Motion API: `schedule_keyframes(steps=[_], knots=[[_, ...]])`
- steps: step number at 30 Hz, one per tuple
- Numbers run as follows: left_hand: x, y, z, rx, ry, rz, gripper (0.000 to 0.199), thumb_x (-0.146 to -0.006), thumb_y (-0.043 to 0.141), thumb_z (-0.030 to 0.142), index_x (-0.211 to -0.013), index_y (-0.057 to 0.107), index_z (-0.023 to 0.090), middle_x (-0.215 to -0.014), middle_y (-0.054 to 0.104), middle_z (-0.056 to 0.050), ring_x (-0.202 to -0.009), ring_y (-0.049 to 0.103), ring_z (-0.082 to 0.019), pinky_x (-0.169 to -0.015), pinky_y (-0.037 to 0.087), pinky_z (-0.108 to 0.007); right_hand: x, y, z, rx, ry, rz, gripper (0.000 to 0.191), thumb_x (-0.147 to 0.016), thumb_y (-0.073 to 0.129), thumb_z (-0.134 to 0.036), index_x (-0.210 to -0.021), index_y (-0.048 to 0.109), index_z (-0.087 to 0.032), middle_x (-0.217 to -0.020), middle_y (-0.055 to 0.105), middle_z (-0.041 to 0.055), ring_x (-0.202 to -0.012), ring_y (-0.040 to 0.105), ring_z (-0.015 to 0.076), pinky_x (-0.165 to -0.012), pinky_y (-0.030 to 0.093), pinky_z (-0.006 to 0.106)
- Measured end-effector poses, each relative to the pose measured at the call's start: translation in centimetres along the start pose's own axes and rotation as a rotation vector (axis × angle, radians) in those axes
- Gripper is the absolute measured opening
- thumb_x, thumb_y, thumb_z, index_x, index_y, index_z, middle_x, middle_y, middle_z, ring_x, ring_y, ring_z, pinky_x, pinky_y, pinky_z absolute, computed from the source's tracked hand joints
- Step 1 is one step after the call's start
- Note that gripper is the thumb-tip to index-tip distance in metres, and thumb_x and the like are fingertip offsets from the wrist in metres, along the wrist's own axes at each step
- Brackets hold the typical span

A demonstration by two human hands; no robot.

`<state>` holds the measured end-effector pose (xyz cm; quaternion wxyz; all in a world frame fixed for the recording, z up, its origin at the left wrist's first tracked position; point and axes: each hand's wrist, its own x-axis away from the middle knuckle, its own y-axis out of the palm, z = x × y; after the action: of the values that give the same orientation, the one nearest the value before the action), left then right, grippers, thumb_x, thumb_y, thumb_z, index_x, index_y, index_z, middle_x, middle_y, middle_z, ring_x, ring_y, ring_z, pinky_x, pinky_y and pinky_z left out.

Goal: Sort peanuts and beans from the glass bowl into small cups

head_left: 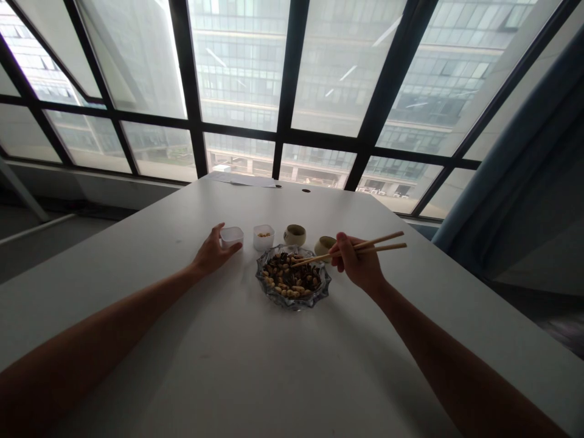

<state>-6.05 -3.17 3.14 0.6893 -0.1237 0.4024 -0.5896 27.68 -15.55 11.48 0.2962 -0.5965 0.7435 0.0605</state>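
My right hand (358, 261) grips a pair of wooden chopsticks (378, 246), their tips down at the nuts in a scalloped glass bowl (325, 291). Peanuts in shells (292, 292) and dark seeds (314, 281), too small to name surely, lie mixed inside it. At the left, my left hand (214, 250) holds a small translucent plastic container (233, 237) on the table between thumb and fingers; its contents cannot be made out. Beside it stands a second plastic container (263, 242) with some light brown pieces in it.
Behind the bowl are a greenish ceramic cup (295, 236) and another such cup (323, 244), partly behind my right hand. Papers (241, 180) lie at the far end of the white table (274, 365). Windows (241, 67) stand beyond, with a blue curtain (515, 158) at the right.
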Motion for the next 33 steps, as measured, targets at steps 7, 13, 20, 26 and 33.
schedule_keyframes(steps=[7,13,20,26,33], knots=[[0.0,-0.3,0.3,-0.038,-0.015,-0.02,0.093,-0.074,0.067,0.066,-0.146,0.044,0.012,-0.11,0.069,-0.015,-0.1,0.069,-0.031,-0.091,0.054,-0.043,0.4,1.0,1.2,-0.012,0.013,-0.065,0.055,-0.085,0.061,-0.07,-0.068,0.066,-0.018,-0.052,0.064,0.0028,-0.039,0.055,0.0127,-0.035,0.043,0.023],[0.3,-0.5,0.9,0.008,-0.013,-0.026,0.089,-0.073,0.071,0.059,-0.144,0.046,0.014,-0.119,0.069,-0.016,-0.108,0.068,-0.031,-0.092,0.055,-0.041,0.7,1.5,1.1,-0.01,0.049,-0.076,0.06,-0.084,0.057,-0.076,-0.062,0.064,-0.019,-0.047,0.061,0.0027,-0.036,0.052,0.0123,-0.032,0.041,0.023],[0.3,-0.3,0.6,0.05,0.035,-0.012,0.089,-0.071,0.072,0.059,-0.143,0.046,0.014,-0.122,0.067,-0.017,-0.11,0.067,-0.031,-0.092,0.056,-0.042,0.8,1.5,0.4,-0.012,0.058,-0.077,0.061,-0.083,0.056,-0.077,-0.063,0.062,-0.02,-0.046,0.06,0.0021,-0.034,0.052,0.0123,-0.031,0.04,0.023],[0.3,-0.1,0.3,0.08,0.092,-0.004,0.086,-0.072,0.072,0.058,-0.142,0.047,0.016,-0.12,0.068,-0.015,-0.109,0.066,-0.03,-0.094,0.056,-0.044,0.7,1.0,0.3,0.035,0.002,-0.18,0.058,-0.086,0.057,-0.072,-0.066,0.064,-0.019,-0.049,0.062,0.0023,-0.037,0.053,0.0121,-0.033,0.04,0.022],[0.3,0.1,0.2,0.132,0.155,0.026,0.079,-0.071,0.076,0.053,-0.136,0.049,0.018,-0.118,0.069,-0.014,-0.101,0.069,-0.03,-0.088,0.058,-0.046,0.8,1.3,0.2,-0.045,0.037,-0.128,0.06,-0.081,0.059,-0.077,-0.063,0.063,-0.019,-0.044,0.06,0.0012,-0.032,0.051,0.012,-0.03,0.039,0.022]])
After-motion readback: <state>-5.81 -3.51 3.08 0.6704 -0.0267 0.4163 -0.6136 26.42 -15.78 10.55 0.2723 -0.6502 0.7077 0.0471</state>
